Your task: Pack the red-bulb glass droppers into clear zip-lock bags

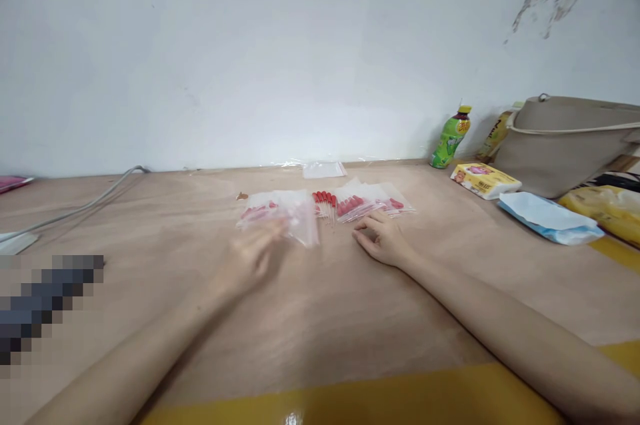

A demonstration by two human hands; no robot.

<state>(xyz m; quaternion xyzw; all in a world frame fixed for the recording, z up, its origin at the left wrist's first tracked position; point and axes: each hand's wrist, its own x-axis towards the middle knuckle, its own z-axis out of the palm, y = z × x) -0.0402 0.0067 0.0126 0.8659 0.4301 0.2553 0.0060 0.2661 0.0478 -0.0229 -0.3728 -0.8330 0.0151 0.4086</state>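
Note:
My left hand (250, 253), smeared by motion, pinches a clear plastic zip bag (303, 225). The bag is above a pile of bags (256, 201) with red pieces showing through them. Between the two piles lies a row of slim pale sticks with red heads (326, 200); their exact kind is too small to tell. More clear bags with red-headed pieces (354, 202) lie just beyond my right hand (383, 240). That hand rests on the table, its fingers loosely curved and the thumb apart, with nothing seen between them.
Flat bags (324, 170) lie by the wall. At right are a green bottle (451, 138), a yellow tissue pack (485, 180), a blue-white packet (550, 217) and a beige bag (565, 142). A grey cable (100, 198) crosses the left side of the table.

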